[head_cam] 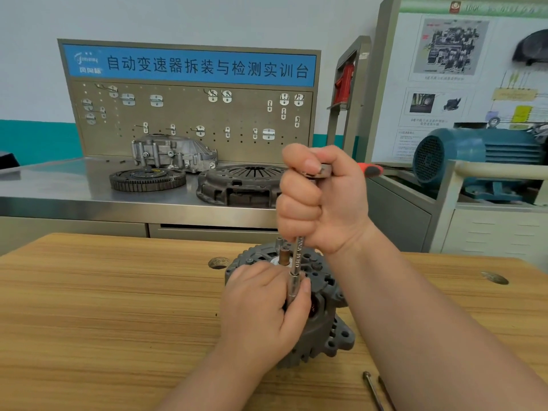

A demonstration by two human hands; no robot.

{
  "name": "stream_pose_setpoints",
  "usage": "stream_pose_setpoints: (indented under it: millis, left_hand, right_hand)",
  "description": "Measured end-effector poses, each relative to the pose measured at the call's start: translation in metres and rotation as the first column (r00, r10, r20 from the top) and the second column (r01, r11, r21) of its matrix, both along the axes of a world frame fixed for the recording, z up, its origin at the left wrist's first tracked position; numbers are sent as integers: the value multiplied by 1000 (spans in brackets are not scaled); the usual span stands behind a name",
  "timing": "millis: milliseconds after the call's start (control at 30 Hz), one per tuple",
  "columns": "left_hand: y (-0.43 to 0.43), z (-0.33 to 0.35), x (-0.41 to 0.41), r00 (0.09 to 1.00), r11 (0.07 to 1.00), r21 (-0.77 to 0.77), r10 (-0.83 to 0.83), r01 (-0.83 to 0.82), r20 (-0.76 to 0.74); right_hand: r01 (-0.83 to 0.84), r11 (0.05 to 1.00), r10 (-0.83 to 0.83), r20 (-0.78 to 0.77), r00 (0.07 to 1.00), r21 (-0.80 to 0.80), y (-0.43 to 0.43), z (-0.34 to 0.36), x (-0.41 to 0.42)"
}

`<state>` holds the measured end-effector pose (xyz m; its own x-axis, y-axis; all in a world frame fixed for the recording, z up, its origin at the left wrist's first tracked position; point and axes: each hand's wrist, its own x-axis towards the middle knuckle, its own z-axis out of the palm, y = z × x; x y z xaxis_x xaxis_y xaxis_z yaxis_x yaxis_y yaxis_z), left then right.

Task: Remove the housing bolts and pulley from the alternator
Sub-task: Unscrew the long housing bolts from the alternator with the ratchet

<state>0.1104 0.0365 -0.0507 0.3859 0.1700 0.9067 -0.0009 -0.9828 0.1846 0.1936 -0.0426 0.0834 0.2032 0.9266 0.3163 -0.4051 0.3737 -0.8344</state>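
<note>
A grey alternator (pixel 321 318) stands on the wooden table (pixel 103 307), its rear face up with a brown shaft end showing. My right hand (pixel 323 200) is fisted around the top of a chrome socket extension (pixel 297 259) that stands nearly upright over the housing rim. A red handle sticks out behind the fist. My left hand (pixel 261 312) rests on the alternator and pinches the socket at the tool's lower end. The bolt under the socket is hidden. Two long removed bolts (pixel 376 391) lie on the table at the lower right.
Beyond the table stands a steel bench (pixel 74 185) with a flywheel (pixel 147 179), a clutch cover (pixel 241 185), an aluminium housing (pixel 173 154) and a pegboard. A blue electric motor (pixel 480 157) sits at the right. Two round holes mark the tabletop.
</note>
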Motion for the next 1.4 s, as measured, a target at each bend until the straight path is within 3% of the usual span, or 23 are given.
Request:
stream_pose_setpoints:
  millis: [100,167,233,267,300,367,467,533,600,667,767,900,1000,1067,1133,1267,1400]
  left_hand:
    - [-1,-1,1,1000,1000,-9,1,-1,7]
    - [-2,-1,1,1000,1000,-20,5,-5,2]
    - [-3,0,1,1000,1000,-28,-12,12,1]
    - [-3,1,1,1000,999,-30,-21,21,-1]
    - [-2,1,0,1000,999,-31,-27,26,-7]
    - [-1,2,-2,999,999,-44,-30,28,-36]
    - [-1,1,-5,993,995,-85,-66,58,-95]
    - [-2,1,-7,987,984,-139,-127,113,-96]
    - [-2,3,-8,986,983,-137,-139,125,-96]
    - [-2,4,-9,986,986,-110,-134,124,-95]
    - [-4,5,-9,992,991,-75,-118,115,-39]
    - [-5,1,-7,996,991,-111,-74,69,-44]
    - [-5,2,-8,996,991,-110,-79,73,-47]
    - [-6,2,-8,995,991,-112,-82,76,-57]
    - [-6,2,-9,994,987,-139,-85,75,-69]
    - [-6,11,-13,979,969,-159,-199,191,-38]
    - [-7,17,-14,976,972,-134,-205,194,-74]
  right_hand:
    - [-73,992,72,11,997,100,6,-6,-4]
    - [188,968,-208,115,971,164,2,-11,-14]
    - [497,821,-566,278,776,280,2,-15,-29]
    - [585,740,-671,315,671,331,4,-16,-34]
    - [623,696,-718,313,622,357,5,-17,-38]
    - [540,765,-630,232,741,351,6,-15,-37]
    - [264,934,-295,102,950,242,5,-8,-26]
    - [54,984,-60,29,998,170,7,-4,-17]
    - [-69,988,73,-23,997,139,10,-4,-12]
    - [-55,992,58,-26,998,117,13,-6,-11]
    - [193,970,-192,-20,981,149,16,-14,-20]
    - [581,733,-609,-41,792,354,21,-36,-32]
    - [666,540,-794,49,606,514,15,-43,-32]
    - [660,468,-868,166,467,588,10,-42,-32]
    - [627,529,-830,194,523,572,8,-40,-36]
    - [513,728,-589,32,807,455,6,-39,-39]
    - [479,791,-496,-60,866,379,2,-38,-36]
